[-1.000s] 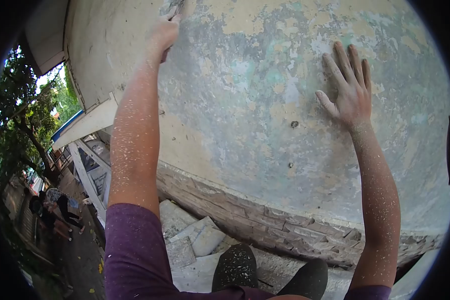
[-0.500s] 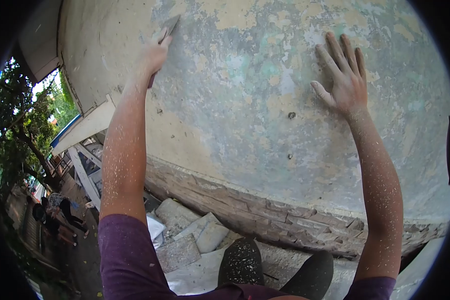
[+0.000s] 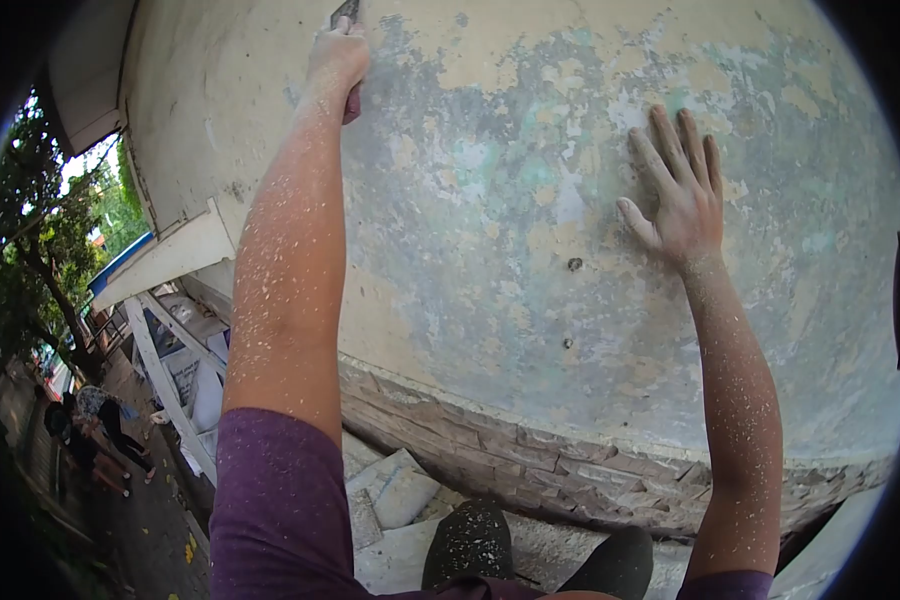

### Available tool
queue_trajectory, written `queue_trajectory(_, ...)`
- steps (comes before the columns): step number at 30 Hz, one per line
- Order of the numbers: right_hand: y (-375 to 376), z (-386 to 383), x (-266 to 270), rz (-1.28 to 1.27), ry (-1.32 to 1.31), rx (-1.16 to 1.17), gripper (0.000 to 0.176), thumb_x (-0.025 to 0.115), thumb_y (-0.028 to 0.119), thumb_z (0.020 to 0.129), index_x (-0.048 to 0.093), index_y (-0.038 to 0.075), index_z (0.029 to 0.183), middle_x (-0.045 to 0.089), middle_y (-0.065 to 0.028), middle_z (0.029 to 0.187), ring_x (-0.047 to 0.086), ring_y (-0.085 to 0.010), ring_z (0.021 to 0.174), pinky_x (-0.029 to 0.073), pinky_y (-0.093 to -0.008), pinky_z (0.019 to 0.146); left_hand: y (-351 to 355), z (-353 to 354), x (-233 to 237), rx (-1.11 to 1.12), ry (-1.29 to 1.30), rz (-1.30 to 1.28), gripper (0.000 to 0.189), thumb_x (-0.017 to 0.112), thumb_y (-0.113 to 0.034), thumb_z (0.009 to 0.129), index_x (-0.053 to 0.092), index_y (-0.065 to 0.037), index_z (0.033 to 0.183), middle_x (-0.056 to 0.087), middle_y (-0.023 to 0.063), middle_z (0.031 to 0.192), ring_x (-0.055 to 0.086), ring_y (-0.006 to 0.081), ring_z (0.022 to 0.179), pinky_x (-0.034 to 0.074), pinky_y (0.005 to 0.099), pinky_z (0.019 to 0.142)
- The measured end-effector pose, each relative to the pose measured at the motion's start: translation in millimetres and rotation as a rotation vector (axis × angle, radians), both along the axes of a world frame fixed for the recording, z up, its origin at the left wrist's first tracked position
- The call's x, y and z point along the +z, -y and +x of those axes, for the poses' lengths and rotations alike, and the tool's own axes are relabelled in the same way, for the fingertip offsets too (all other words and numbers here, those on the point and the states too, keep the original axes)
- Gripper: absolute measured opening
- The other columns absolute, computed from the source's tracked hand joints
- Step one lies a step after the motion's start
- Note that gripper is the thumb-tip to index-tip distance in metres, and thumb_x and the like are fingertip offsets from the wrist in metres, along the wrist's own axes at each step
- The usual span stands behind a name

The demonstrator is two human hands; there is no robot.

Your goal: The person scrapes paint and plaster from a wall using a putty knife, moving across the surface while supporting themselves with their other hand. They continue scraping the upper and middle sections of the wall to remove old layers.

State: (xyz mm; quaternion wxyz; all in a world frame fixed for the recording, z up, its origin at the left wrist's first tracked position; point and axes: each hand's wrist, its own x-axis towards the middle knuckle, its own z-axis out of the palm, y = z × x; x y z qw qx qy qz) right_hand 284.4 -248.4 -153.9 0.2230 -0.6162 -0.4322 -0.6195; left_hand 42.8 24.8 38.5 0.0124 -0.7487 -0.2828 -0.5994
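My left hand, dusty and closed, grips a scraper by its dark reddish handle. The metal blade points up against the wall near the top of the view. Flat on the wall at the right lies my right hand, its fingers spread and holding nothing. Worn yellowish paint, grey areas and green patches mark the wall surface. Pale flakes and dust cover both forearms.
A stone ledge runs along the wall's base. Broken slabs lie below, near my knees. A white wooden frame stands at the left. Farther left, two people are on a path by trees.
My left hand has moved up and right along the wall with the scraper. My right hand appears slightly lower, still flat on the wall. The view has shifted a little.
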Motion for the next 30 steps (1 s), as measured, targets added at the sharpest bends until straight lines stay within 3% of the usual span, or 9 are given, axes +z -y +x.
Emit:
queue_trajectory(2, 2, -1, -3, -0.019, -0.008, 0.016, 0.064, 0.047, 0.053, 0.081, 0.040, 0.024, 0.138, 0.024, 0.0004, 0.150, 0.015, -0.0227, 0.140, 0.009, -0.0430, 0.115, 17, 2, -37, 0.002, -0.004, 0.093, 0.049, 0.039, -0.033, 0.094, 0.041, -0.007, 0.135, 0.055, 0.0259, 0.117, 0.053, 0.0401, 0.110, 0.044, 0.0410, 0.090)
queue_trajectory(6, 0, 2, -4, 0.019, 0.009, 0.074, 0.061, 0.051, 0.055, 0.081, 0.047, 0.023, 0.133, 0.027, 0.0005, 0.149, 0.018, -0.0216, 0.139, 0.013, -0.0437, 0.115, 96, 6, -191, -0.006, -0.329, -0.237, 0.048, 0.038, -0.030, 0.095, 0.034, -0.014, 0.140, 0.063, 0.0264, 0.096, 0.061, 0.0413, 0.084, 0.046, 0.0477, 0.074)
queue_trajectory(8, 0, 2, -7, 0.024, -0.001, 0.082, 0.062, 0.051, 0.056, 0.080, 0.047, 0.023, 0.133, 0.027, 0.0005, 0.149, 0.018, -0.0216, 0.139, 0.012, -0.0437, 0.115, 90, 20, -254, -0.036, -0.291, -0.060, 0.048, 0.037, -0.031, 0.095, 0.033, -0.015, 0.141, 0.063, 0.0263, 0.089, 0.062, 0.0417, 0.081, 0.047, 0.0486, 0.069)
queue_trajectory(14, 0, 5, -2, 0.010, 0.018, 0.058, 0.063, 0.050, 0.057, 0.080, 0.045, 0.024, 0.134, 0.026, 0.0007, 0.149, 0.017, -0.0215, 0.139, 0.012, -0.0439, 0.115, 133, 55, -119, -0.001, -0.152, -0.072, 0.048, 0.037, -0.031, 0.096, 0.033, -0.016, 0.141, 0.063, 0.0270, 0.083, 0.062, 0.0411, 0.080, 0.049, 0.0487, 0.069)
queue_trajectory(20, 1, 7, -7, 0.032, 0.015, 0.087, 0.064, 0.050, 0.058, 0.080, 0.045, 0.024, 0.134, 0.026, 0.0014, 0.149, 0.016, -0.0214, 0.140, 0.011, -0.0438, 0.115, 137, 44, -216, 0.012, -0.383, -0.120, 0.047, 0.036, -0.032, 0.096, 0.035, -0.014, 0.140, 0.063, 0.0271, 0.090, 0.062, 0.0404, 0.086, 0.049, 0.0493, 0.076)
queue_trajectory(24, -1, 7, -5, 0.035, 0.012, 0.089, 0.063, 0.049, 0.058, 0.081, 0.045, 0.025, 0.134, 0.025, 0.0019, 0.149, 0.016, -0.0211, 0.140, 0.011, -0.0434, 0.115, 117, 64, -116, 0.026, -0.138, 0.030, 0.048, 0.037, -0.031, 0.096, 0.034, -0.014, 0.140, 0.063, 0.0267, 0.093, 0.062, 0.0400, 0.090, 0.048, 0.0485, 0.079)
queue_trajectory(26, -1, 9, -5, 0.012, -0.012, 0.101, 0.062, 0.048, 0.057, 0.082, 0.045, 0.025, 0.134, 0.025, 0.0020, 0.149, 0.016, -0.0212, 0.140, 0.011, -0.0432, 0.115, 110, 67, -94, 0.073, -0.050, 0.134, 0.049, 0.037, -0.030, 0.095, 0.033, -0.012, 0.140, 0.063, 0.0270, 0.096, 0.060, 0.0415, 0.094, 0.047, 0.0482, 0.083)
queue_trajectory(29, -1, 10, -8, -0.013, -0.015, 0.072, 0.063, 0.047, 0.060, 0.081, 0.045, 0.026, 0.134, 0.023, 0.0042, 0.150, 0.012, -0.0208, 0.141, 0.008, -0.0428, 0.116, 123, 48, -161, 0.030, -0.159, -0.097, 0.049, 0.037, -0.030, 0.095, 0.034, -0.011, 0.140, 0.062, 0.0270, 0.102, 0.058, 0.0410, 0.099, 0.046, 0.0461, 0.085)
queue_trajectory(30, -2, 11, -8, 0.032, 0.052, 0.090, 0.059, 0.049, 0.054, 0.083, 0.047, 0.022, 0.132, 0.030, -0.0002, 0.146, 0.022, -0.0223, 0.137, 0.016, -0.0411, 0.114, 129, 38, -202, 0.021, -0.198, -0.183, 0.049, 0.037, -0.031, 0.095, 0.034, -0.011, 0.140, 0.061, 0.0265, 0.105, 0.058, 0.0410, 0.101, 0.046, 0.0454, 0.086)
